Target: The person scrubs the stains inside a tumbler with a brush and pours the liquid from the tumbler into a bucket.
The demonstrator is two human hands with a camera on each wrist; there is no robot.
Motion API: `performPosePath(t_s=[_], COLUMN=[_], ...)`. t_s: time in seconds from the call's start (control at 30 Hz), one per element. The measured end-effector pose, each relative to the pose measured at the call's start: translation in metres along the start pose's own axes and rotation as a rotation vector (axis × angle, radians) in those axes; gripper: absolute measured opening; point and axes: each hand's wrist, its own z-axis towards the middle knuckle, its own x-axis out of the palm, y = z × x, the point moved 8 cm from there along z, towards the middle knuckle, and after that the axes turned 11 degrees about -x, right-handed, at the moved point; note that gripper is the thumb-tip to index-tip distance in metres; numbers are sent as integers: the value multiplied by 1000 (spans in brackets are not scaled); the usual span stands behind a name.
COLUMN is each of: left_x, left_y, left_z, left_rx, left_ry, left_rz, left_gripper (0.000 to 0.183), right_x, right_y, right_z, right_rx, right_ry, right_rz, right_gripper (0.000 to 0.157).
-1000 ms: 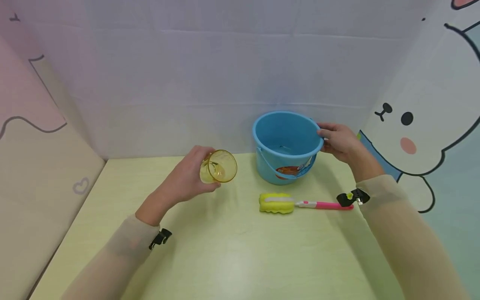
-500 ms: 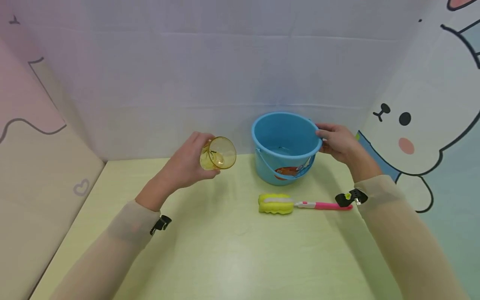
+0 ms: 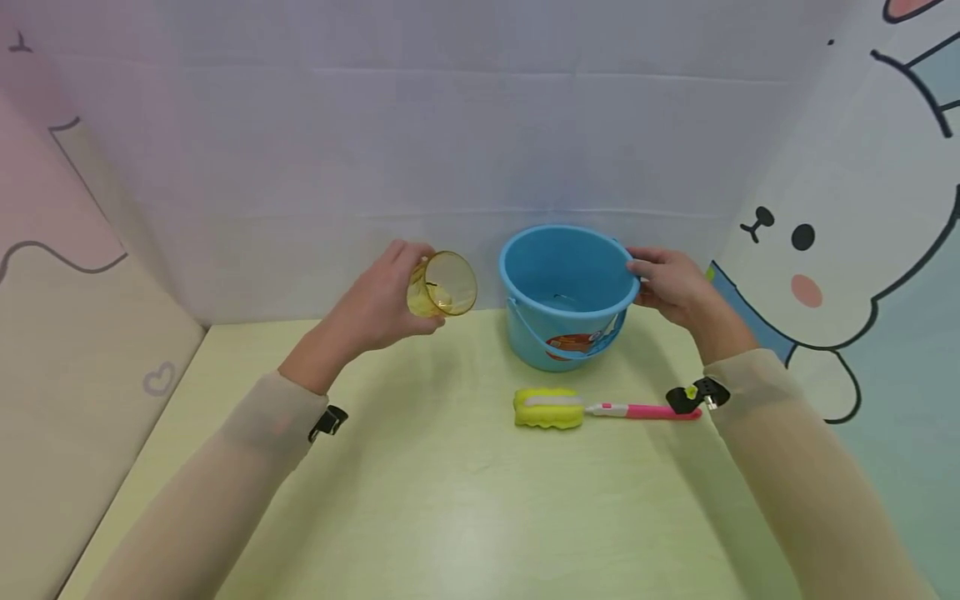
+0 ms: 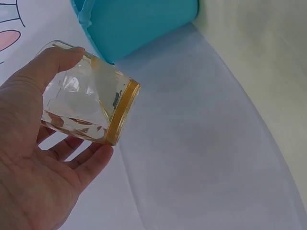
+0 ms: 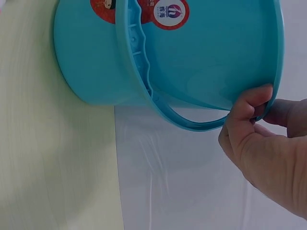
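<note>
My left hand [image 3: 382, 300] grips a clear amber glass [image 3: 459, 287] from its left side. The glass is tilted, mouth toward the right and the camera, and a little clear liquid shows in it. In the left wrist view the thumb lies along one side of the glass [image 4: 79, 98] and the fingers along the other, above the table. My right hand [image 3: 671, 283] pinches the rim of a blue bucket [image 3: 528, 337] on its right side, close to the handle's end. The bucket [image 5: 86, 62] stands upright on the table, its handle hanging down over the front sticker.
A cup brush [image 3: 549, 408] with a yellow sponge head and pink-and-white handle lies in front of the bucket. The pale table [image 3: 450, 500] meets a white cloth wall [image 3: 375, 150] behind. Printed panels [image 3: 847, 250] close both sides.
My left hand has lifted the glass higher and moved it slightly away from me, with the mouth still facing right. The right hand keeps its hold on the bucket rim.
</note>
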Motion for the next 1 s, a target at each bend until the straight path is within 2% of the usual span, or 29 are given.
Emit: performPosePath(t_s=[1.0], left_x=[-10], left_y=[-26], left_z=[58], left_rx=[7], left_ry=[40], left_rz=[91], left_gripper=[86], right_x=[4], right_y=[1], right_z=[1], right_rx=[11], right_ry=[-3], right_rz=[17], right_gripper=[57])
